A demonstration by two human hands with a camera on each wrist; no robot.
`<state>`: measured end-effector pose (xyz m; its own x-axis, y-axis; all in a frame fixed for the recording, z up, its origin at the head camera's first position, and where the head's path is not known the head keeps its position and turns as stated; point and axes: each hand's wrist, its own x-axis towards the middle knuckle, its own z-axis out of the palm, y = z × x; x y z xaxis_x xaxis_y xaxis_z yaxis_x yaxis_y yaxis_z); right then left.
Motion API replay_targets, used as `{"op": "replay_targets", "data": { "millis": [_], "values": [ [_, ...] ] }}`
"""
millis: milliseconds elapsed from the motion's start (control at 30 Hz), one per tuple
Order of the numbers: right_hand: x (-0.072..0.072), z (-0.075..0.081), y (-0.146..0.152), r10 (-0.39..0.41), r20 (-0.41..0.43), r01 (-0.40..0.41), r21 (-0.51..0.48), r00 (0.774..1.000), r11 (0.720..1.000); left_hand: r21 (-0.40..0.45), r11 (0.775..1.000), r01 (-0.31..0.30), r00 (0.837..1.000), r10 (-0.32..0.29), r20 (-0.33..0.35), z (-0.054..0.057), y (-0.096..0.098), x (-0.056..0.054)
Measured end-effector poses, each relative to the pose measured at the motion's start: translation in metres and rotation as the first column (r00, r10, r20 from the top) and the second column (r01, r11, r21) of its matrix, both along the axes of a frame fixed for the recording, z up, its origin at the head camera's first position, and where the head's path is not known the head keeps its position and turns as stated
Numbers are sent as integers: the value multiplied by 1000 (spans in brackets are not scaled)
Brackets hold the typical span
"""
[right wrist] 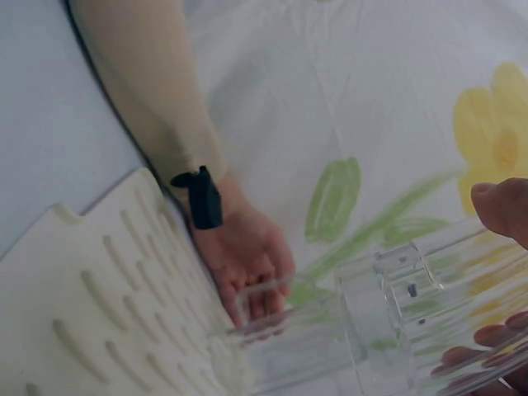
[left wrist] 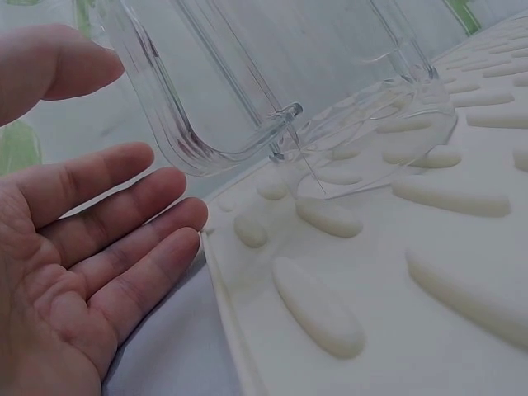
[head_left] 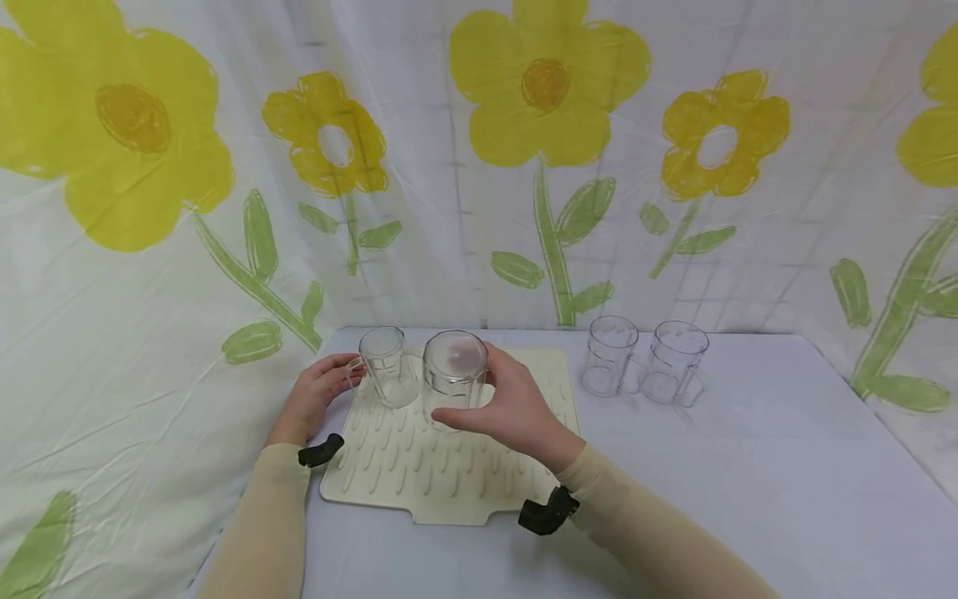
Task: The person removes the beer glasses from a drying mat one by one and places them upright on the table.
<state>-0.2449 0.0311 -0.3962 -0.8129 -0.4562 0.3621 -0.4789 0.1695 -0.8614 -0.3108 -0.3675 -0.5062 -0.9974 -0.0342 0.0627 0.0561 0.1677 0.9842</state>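
Note:
A clear mug point(head_left: 383, 366) with a handle stands on the left back part of a cream drying mat point(head_left: 449, 482). Beside its handle is my left hand point(head_left: 318, 391), palm turned toward it; in the left wrist view the fingers point(left wrist: 124, 239) are extended and hold nothing. My right hand point(head_left: 516, 408) grips a second clear mug point(head_left: 455, 374) over the mat, just right of the first one. Its thumb lies across the front and the other fingers go round behind. This mug's thick flat end faces up. In the right wrist view the held mug point(right wrist: 396, 313) partly overlaps the left hand.
Two more clear mugs, one point(head_left: 609, 358) nearer the mat and one point(head_left: 677, 362) farther right, stand on the white table point(head_left: 733, 466) at the back. A curtain point(head_left: 427, 249) with yellow flowers hangs behind and along the left side. Raised ridges cover the mat.

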Motion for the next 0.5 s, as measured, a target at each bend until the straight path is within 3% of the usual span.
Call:
{"op": "replay_targets", "data": {
  "millis": [367, 500],
  "values": [
    [-9, 8, 40, -48, -58, 43, -76, 997, 996, 38, 999, -4, 1000, 4, -13, 4, 5, 3],
    [-13, 16, 50, -56, -78, 48, -95, 995, 994, 122, 993, -2, 1000, 5, -23, 4, 3, 3]
  ]
}}
